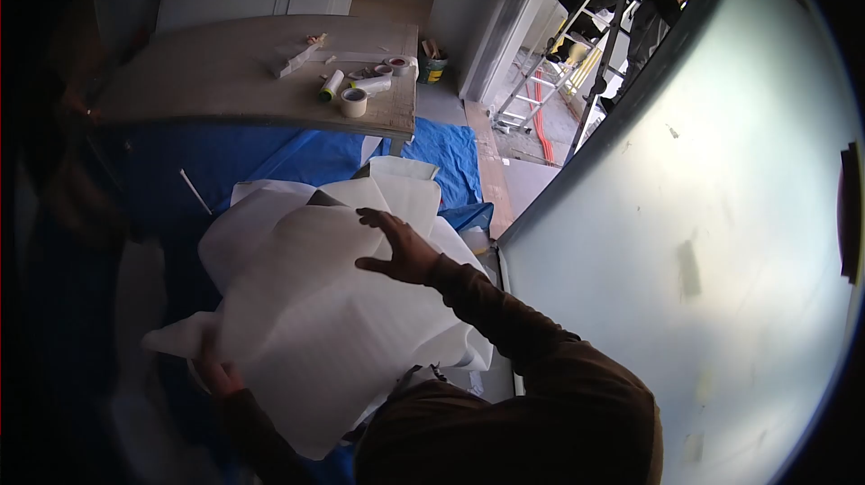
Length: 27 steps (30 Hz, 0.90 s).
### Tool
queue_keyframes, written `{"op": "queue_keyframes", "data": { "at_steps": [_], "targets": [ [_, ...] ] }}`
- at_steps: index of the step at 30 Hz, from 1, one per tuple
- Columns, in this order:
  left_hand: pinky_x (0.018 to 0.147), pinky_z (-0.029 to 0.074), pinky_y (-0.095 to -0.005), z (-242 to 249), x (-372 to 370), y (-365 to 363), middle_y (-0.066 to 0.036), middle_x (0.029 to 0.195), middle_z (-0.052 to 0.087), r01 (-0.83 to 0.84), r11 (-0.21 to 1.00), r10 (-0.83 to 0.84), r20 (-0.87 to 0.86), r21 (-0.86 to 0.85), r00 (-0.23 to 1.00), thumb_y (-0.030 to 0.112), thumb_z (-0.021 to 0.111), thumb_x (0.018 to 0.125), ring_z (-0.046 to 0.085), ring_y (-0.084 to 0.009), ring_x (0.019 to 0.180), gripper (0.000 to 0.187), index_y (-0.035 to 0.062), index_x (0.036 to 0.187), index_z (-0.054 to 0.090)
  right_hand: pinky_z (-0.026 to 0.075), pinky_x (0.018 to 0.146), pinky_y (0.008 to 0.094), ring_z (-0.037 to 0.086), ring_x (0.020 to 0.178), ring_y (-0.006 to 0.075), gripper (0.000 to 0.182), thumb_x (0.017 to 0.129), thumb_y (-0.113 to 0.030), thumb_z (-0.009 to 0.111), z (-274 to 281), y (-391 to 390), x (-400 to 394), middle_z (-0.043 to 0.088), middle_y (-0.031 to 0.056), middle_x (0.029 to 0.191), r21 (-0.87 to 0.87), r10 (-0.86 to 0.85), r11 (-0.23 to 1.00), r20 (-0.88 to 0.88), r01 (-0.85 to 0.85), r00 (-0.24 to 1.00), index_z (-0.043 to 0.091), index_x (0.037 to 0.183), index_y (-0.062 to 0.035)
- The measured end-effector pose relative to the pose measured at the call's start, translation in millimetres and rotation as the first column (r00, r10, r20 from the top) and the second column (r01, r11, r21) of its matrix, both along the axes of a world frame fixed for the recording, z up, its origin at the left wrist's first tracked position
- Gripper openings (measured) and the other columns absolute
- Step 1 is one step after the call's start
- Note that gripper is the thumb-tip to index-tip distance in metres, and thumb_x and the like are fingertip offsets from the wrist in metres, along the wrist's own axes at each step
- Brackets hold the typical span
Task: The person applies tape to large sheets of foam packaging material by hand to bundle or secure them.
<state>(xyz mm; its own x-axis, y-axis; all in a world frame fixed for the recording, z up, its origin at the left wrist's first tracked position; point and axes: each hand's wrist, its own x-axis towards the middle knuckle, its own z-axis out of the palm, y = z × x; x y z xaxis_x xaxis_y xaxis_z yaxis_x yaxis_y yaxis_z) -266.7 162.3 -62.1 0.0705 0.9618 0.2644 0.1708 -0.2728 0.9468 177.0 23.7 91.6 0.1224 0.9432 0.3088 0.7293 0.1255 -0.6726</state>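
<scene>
A crumpled heap of large white sheets (315,305), thin and flexible, fills the floor in front of me. At its left edge my left hand (219,370), somewhat blurred, is closed on the border of the top sheet, whose corner sticks out to the left. My right hand (405,252) is open over the right part of the heap, fingers spread and thumb apart, with nothing in it. A darker grey patch shows among the folds just beyond its fingertips.
A blue tarp (455,153) covers the floor. Beyond stands a wooden table (216,66) with tape rolls (354,103) and film rolls (332,85). A bucket (432,66) stands beside it. A frosted panel (694,242) rises at right. Outside the doorway, people are at a stepladder (568,43).
</scene>
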Motion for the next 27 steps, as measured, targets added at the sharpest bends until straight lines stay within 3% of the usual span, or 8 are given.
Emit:
{"op": "queue_keyframes", "data": {
  "at_steps": [4, 9, 12, 14, 16, 17, 20, 27],
  "targets": [
    [0.108, 0.042, -0.0401, 101, 119, -41, -0.017, 0.136, 0.053, 0.120, 0.926, 0.080, 0.497, -0.357, 0.864, 0.026, 0.076, 0.089, 0.053, -0.0298, 0.127, 0.064, 0.0021, 0.142, 0.048, 0.028, 0.114, 0.0649, 0.043, 0.140, 0.0369, 0.116, 0.067, -0.053, 0.089, 4, -1, -96, 0.049, 0.0220, 0.143, 0.052, -0.010, 0.998, 0.563, -0.024, 0.827, 0.028, 0.159, -0.0177],
    [0.109, 0.042, -0.0434, 144, 117, -62, -0.021, 0.139, 0.051, 0.168, 0.963, -0.059, 0.442, -0.213, 0.895, 0.033, 0.075, 0.089, 0.052, -0.0348, 0.131, 0.079, 0.0043, 0.152, 0.037, 0.030, 0.115, 0.0606, 0.069, 0.098, 0.0254, 0.032, 0.074, -0.023, 0.077, -6, 56, -75, 0.070, 0.0037, 0.091, 0.294, -0.196, 0.954, 0.473, 0.056, 0.859, 0.071, 0.104, -0.0142],
    [0.111, 0.041, -0.0502, 184, 83, -77, -0.023, 0.149, 0.041, 0.145, 0.984, -0.112, 0.276, -0.104, 0.955, 0.039, 0.075, 0.089, 0.046, -0.0364, 0.136, 0.088, 0.0092, 0.158, 0.029, 0.033, 0.112, 0.0545, 0.069, 0.101, 0.0284, 0.026, 0.083, -0.036, 0.074, 25, 107, -40, 0.075, 0.0069, 0.099, 0.293, -0.274, 0.945, 0.476, 0.143, 0.835, 0.075, 0.102, -0.0182],
    [0.112, 0.039, -0.0520, 187, 55, -84, -0.022, 0.155, 0.034, -0.051, 0.997, 0.044, 0.106, 0.059, 0.993, 0.031, 0.080, 0.087, 0.040, -0.0359, 0.141, 0.087, 0.0089, 0.156, 0.032, 0.053, 0.087, 0.0503, 0.072, 0.087, 0.0369, 0.044, 0.088, -0.054, 0.067, 67, 136, -30, 0.075, 0.0142, 0.089, 0.275, -0.341, 0.934, 0.508, 0.226, 0.791, 0.076, 0.103, -0.0140],
    [0.113, 0.037, -0.0530, 169, 14, -83, -0.021, 0.155, 0.033, -0.309, 0.929, 0.339, -0.130, 0.205, 0.932, 0.036, 0.082, 0.083, 0.039, -0.0367, 0.142, 0.088, 0.0076, 0.153, 0.035, 0.056, 0.081, 0.0495, 0.071, 0.089, 0.0424, 0.048, 0.089, -0.055, 0.064, 87, 170, -13, 0.073, 0.0219, 0.094, 0.336, -0.305, 0.933, 0.542, 0.131, 0.783, 0.075, 0.106, -0.0114],
    [0.114, 0.036, -0.0535, 157, -4, -87, -0.021, 0.155, 0.033, -0.386, 0.882, 0.448, -0.227, 0.271, 0.865, 0.038, 0.082, 0.083, 0.038, -0.0368, 0.142, 0.089, 0.0079, 0.153, 0.036, 0.055, 0.095, 0.0442, 0.068, 0.109, 0.0371, 0.042, 0.094, -0.031, 0.065, 108, 169, -28, 0.070, 0.0235, 0.118, 0.183, -0.278, 0.959, 0.436, 0.219, 0.856, 0.066, 0.120, 0.0024],
    [0.113, 0.036, -0.0554, 100, -49, -96, -0.021, 0.154, 0.034, -0.482, 0.863, 0.503, -0.347, 0.152, 0.792, 0.047, 0.087, 0.075, 0.037, -0.0399, 0.142, 0.103, 0.0124, 0.156, 0.032, 0.053, 0.088, 0.0516, 0.067, 0.101, 0.0453, 0.044, 0.088, -0.039, 0.067, 113, 211, -13, 0.069, 0.0284, 0.110, 0.269, -0.332, 0.936, 0.472, 0.225, 0.817, 0.073, 0.110, -0.0009],
    [0.112, 0.036, -0.0585, -12, -43, -140, -0.029, 0.155, 0.029, -0.222, 0.966, 0.080, -0.659, -0.135, 0.748, 0.052, 0.094, 0.059, 0.034, -0.0496, 0.141, 0.125, 0.0255, 0.160, 0.025, 0.055, 0.082, 0.0508, 0.069, 0.094, 0.0453, 0.046, 0.090, -0.049, 0.062, 125, 270, 2, 0.072, 0.0252, 0.098, 0.274, -0.224, 0.959, 0.576, 0.072, 0.786, 0.074, 0.107, -0.0081]
  ]
}}
